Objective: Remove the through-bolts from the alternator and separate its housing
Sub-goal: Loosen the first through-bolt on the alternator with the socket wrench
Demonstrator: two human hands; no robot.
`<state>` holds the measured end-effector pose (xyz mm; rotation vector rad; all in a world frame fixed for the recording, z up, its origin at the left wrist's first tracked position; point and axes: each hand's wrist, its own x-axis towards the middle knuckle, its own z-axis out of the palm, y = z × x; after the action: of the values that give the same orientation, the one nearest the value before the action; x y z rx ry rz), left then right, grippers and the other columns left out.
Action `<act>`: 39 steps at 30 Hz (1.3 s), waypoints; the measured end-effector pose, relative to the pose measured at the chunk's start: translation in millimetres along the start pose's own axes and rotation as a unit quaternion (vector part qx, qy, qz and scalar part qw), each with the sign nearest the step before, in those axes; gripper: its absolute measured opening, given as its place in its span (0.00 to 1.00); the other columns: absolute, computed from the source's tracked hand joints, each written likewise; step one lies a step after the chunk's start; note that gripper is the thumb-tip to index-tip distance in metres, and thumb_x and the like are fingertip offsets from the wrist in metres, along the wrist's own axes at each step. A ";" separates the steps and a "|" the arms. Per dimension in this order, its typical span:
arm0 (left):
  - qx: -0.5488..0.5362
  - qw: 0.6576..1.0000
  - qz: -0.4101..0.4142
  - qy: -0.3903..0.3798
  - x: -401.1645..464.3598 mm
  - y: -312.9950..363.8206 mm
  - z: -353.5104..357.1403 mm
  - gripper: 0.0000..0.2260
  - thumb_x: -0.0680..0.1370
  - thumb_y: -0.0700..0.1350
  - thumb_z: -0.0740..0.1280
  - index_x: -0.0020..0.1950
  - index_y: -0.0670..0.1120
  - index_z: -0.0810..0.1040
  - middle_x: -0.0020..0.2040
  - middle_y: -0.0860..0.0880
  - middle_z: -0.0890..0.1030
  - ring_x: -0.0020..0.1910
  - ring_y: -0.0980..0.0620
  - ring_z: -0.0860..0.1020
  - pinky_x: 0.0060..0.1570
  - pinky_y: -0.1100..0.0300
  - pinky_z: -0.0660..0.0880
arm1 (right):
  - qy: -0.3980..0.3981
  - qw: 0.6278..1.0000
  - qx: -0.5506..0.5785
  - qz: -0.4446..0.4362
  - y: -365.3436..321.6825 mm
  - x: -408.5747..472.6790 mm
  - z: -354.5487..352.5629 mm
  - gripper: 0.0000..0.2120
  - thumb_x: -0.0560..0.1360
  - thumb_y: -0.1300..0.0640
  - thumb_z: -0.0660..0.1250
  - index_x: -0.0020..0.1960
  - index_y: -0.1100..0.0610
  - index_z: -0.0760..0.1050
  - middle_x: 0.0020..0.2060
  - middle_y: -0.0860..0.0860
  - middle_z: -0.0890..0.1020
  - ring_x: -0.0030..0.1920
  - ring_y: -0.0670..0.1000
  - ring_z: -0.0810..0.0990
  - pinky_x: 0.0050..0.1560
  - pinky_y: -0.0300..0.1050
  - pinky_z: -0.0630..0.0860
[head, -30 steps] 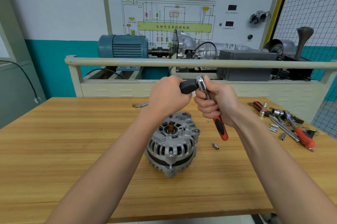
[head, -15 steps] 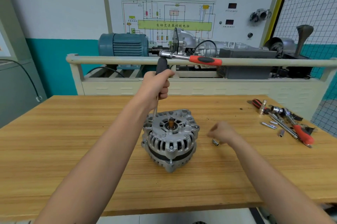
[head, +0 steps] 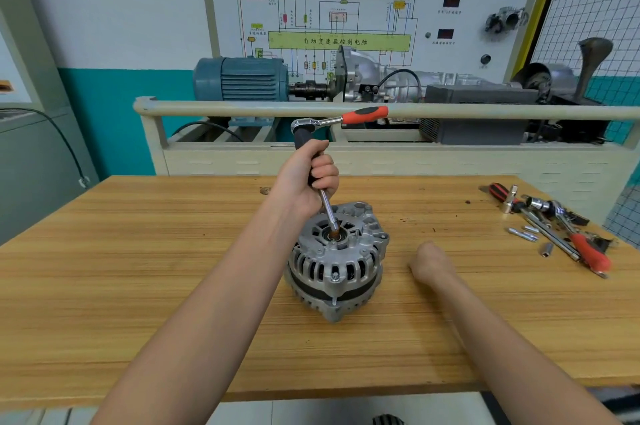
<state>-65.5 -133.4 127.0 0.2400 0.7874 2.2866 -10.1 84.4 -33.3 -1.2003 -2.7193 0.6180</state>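
Note:
The silver alternator (head: 337, 268) stands on the wooden table (head: 138, 268), shaft end up. A through-bolt head (head: 335, 276) shows on its near side. My left hand (head: 304, 178) grips the black handle of a long extension driver (head: 327, 208), whose tip sits on the alternator's centre shaft. A ratchet with a red grip (head: 363, 114) is fitted on the driver's top and sticks out to the right. My right hand (head: 431, 262) rests on the table just right of the alternator, knuckles toward me. Its fingers are hidden.
Loose sockets, extensions and a red-handled ratchet (head: 554, 227) lie at the table's right end. A beige rail (head: 242, 109) and a training rig with a blue motor (head: 242, 78) stand behind the table.
My right hand let go of the ratchet and dropped to the table, where it now covers the small socket. My left hand swung the driver upright and set its tip on the alternator's centre.

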 end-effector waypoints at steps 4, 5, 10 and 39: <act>-0.005 1.000 0.000 0.008 -2.4 -0.6 -0.7 0.15 0.81 0.41 0.59 0.35 0.47 0.62 0.22 0.54 0.62 0.16 0.60 0.60 0.15 0.70 0.55 | 0.018 1.000 -0.022 -0.008 0.9 2.0 4.4 0.06 0.79 0.58 0.61 0.52 0.59 0.74 0.54 0.56 0.80 0.48 0.55 0.77 0.45 0.43 0.71; -0.007 1.000 0.000 0.011 -3.1 -0.7 -1.1 0.15 0.81 0.41 0.59 0.35 0.47 0.62 0.22 0.54 0.62 0.17 0.60 0.60 0.15 0.71 0.55 | 0.021 0.999 -0.024 -0.009 1.2 2.6 4.6 0.06 0.79 0.57 0.62 0.50 0.59 0.75 0.53 0.56 0.81 0.47 0.54 0.77 0.45 0.43 0.72; -0.037 0.999 0.000 0.017 -5.0 -2.2 -3.1 0.16 0.81 0.41 0.60 0.34 0.47 0.62 0.22 0.54 0.62 0.16 0.60 0.60 0.15 0.70 0.55 | 0.017 1.000 -0.009 -0.010 2.9 5.0 3.8 0.08 0.79 0.60 0.61 0.55 0.61 0.74 0.50 0.56 0.80 0.49 0.56 0.78 0.48 0.46 0.76; -0.029 0.977 0.204 -0.062 -32.0 14.7 33.4 0.18 0.81 0.47 0.59 0.32 0.48 0.61 0.19 0.54 0.58 0.16 0.58 0.55 0.15 0.67 0.53 | -0.071 0.753 0.466 -0.459 -77.2 -141.3 -94.3 0.12 0.64 0.58 0.73 0.47 0.52 0.79 0.39 0.50 0.85 0.42 0.52 0.84 0.48 0.43 0.81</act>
<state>-37.5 -147.6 164.0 0.5562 0.6509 2.6401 57.5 -34.8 93.3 0.4151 -2.0755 1.5593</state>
